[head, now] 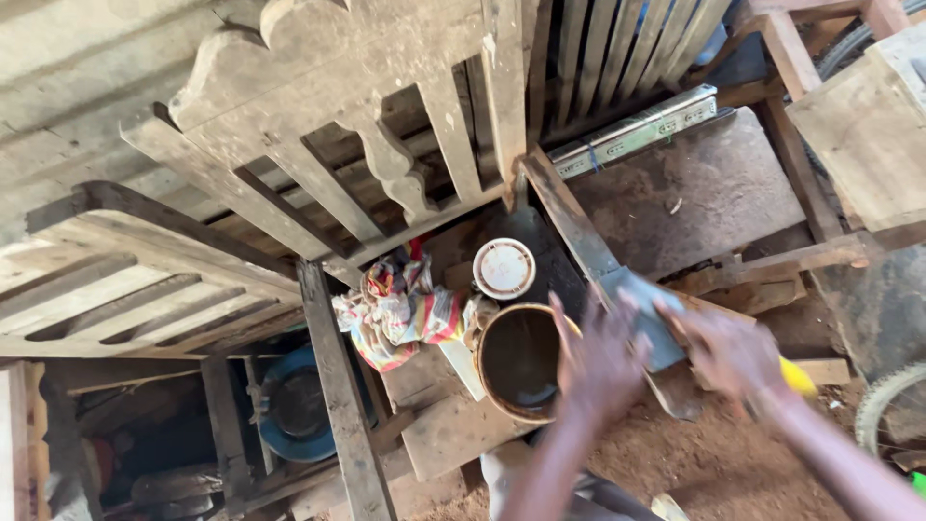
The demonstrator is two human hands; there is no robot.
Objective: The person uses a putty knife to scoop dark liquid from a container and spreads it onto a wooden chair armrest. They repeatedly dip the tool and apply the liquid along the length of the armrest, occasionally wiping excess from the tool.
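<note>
My left hand (598,362) is blurred, with fingers spread and nothing in it. It hovers over the right rim of an open round tin (519,365) that holds dark liquid. My right hand (728,352) is curled around a tool with a yellow handle (799,378). What looks like its flat grey blade (677,397) points toward the tin. Between the hands lies a grey-blue flat piece (644,311) at the end of a slanted wooden plank (569,217).
A white round lid (503,268) and a striped coloured rag (400,311) lie beside the tin on rough boards. Carved wooden furniture frames (318,145) fill the left and top. A blue basin (294,410) sits below left and a bicycle tyre (892,405) at right. Sawdust covers the floor (714,463).
</note>
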